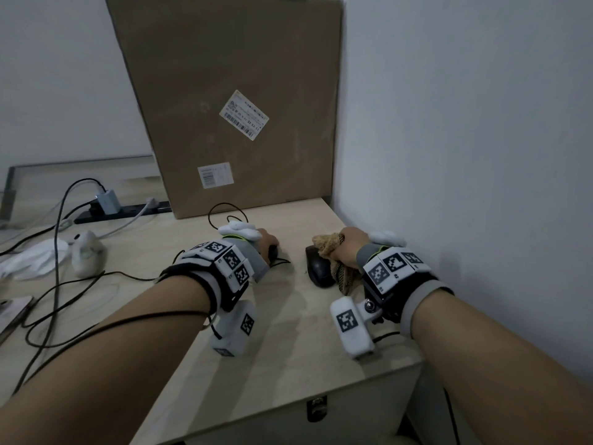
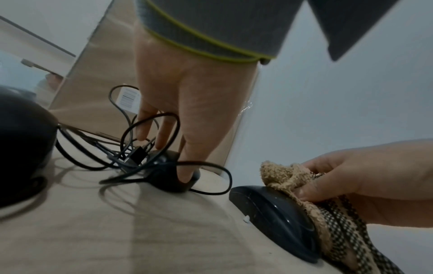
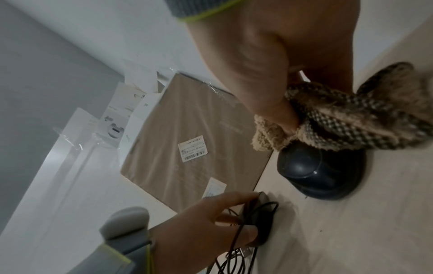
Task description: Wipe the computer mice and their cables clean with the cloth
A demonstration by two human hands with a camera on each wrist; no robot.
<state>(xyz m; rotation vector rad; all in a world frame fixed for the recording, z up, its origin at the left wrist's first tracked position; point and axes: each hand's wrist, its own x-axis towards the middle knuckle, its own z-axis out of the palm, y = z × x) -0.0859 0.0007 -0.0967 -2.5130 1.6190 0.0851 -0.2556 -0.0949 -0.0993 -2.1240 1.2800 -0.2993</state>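
Two black mice lie on the pale wooden table (image 1: 288, 342). My left hand (image 1: 266, 244) grips the smaller wired mouse (image 2: 173, 178) from above, thumb on one side and fingers on the other. Its black cable (image 2: 145, 148) lies in a tangled heap beside and over it. My right hand (image 1: 349, 248) holds a bunched tan and checked cloth (image 1: 333, 248) and presses it onto the rear of the larger dark mouse (image 1: 317, 268). In the right wrist view the thumb (image 3: 281, 115) pinches the cloth (image 3: 351, 122) over this mouse (image 3: 321, 176). The left hand (image 3: 211, 213) covers the wired mouse (image 3: 260, 218).
A tall cardboard box (image 1: 231, 107) stands against the back of the table, and a white wall (image 1: 465, 155) runs close along the right. A power strip (image 1: 122, 210), loose cables (image 1: 57, 284) and a white device (image 1: 86, 255) lie to the left. A dark rounded object (image 2: 21, 148) sits left of the cable heap.
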